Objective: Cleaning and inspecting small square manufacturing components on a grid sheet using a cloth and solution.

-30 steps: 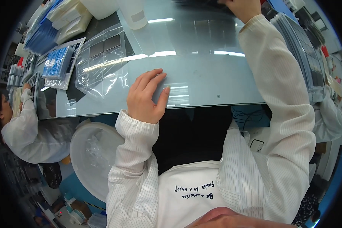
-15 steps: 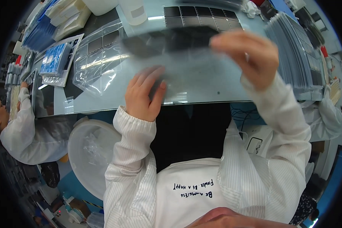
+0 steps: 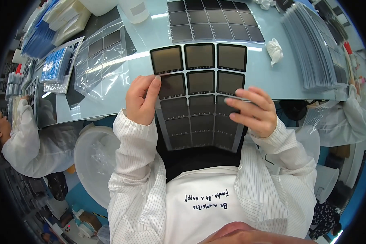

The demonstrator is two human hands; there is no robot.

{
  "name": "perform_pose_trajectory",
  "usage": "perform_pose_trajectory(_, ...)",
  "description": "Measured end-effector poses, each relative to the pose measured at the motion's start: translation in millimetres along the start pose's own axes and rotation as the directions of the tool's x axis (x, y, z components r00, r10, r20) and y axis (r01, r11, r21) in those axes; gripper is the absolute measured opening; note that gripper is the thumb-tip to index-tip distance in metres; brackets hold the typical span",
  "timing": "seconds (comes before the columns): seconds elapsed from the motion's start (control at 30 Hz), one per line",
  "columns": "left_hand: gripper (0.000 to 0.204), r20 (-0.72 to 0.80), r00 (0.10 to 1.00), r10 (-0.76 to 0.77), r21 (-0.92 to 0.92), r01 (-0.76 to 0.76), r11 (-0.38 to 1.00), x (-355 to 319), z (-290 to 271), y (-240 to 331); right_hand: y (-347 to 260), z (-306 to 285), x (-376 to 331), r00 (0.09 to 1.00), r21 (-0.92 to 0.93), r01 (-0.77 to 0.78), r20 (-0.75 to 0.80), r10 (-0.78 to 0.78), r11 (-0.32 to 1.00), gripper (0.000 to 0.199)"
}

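A: Far left we've got a co-worker in a white coat, then a stack of blue flat packs at the far left of the pale glass table.

B: Near those, a clear plastic pocket sleeve with dark squares inside lies flat on the table. Below the table edge there's a round white plastic tub.

A: Now our hands. Left hand grasps the left edge of the clear sheet of dark square tiles, thumb on the front face, other fingers curled behind it.

B: Agreed. The sheet is held up off the table, between us and the table edge, three tiles wide, top rows over the glass, bottom rows hanging down toward our chest.

A: Right hand has the right edge, fingers spread across the front of the tiles. Thumb we can't see, so pinch or just pressing, we cannot tell for sure, but it's holding the sheet.

B: Farther off, a second sheet of dark square tiles lies flat on the table. Right of it a crumpled white wipe, then a fanned stack of grey sheets. Far right, another person's white sleeve.
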State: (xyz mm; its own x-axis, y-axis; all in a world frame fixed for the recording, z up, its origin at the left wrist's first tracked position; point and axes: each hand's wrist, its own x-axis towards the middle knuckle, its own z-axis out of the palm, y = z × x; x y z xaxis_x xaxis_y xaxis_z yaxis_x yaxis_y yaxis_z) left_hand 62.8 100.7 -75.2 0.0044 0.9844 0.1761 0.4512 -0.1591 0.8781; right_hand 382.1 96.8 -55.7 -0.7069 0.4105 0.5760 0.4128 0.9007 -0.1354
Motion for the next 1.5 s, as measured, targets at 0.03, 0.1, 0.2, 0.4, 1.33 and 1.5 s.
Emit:
perform_pose_trajectory(0.03,0.028,0.008,1.000,-0.001,0.000,0.001,1.000,0,3,0,0,-4,0,1.000,-0.066,-0.030,-0.007,0.029,0.997,0.022)
perform_pose_trajectory(0.1,0.026,-0.116,0.993,0.018,-0.056,-0.024,0.998,-2,7,2,-1,2,2,0.976,-0.057,-0.171,-0.144,0.162,0.984,0.023)
perform_pose_trajectory(0.2,0.024,-0.142,0.990,-0.009,-0.105,-0.006,0.995,-4,5,2,0,6,6,0.886,-0.050,-0.406,-0.268,0.379,0.913,0.033)
perform_pose_trajectory(0.4,0.024,-0.176,0.982,-0.063,-0.225,0.023,0.974,-7,6,6,-10,20,16,0.582,0.738,-0.578,0.072,0.810,0.349,0.056)
perform_pose_trajectory(1.33,0.013,-0.044,0.998,0.042,-0.340,-0.054,0.939,-45,14,73,-25,-41,-5,0.311,0.871,-0.435,-0.092,0.946,0.227,0.012)
perform_pose_trajectory(1.5,0.014,-0.023,0.998,0.061,-0.309,-0.066,0.949,-47,13,75,-25,-41,-1,0.311,0.874,-0.427,-0.097,0.945,0.231,0.012)
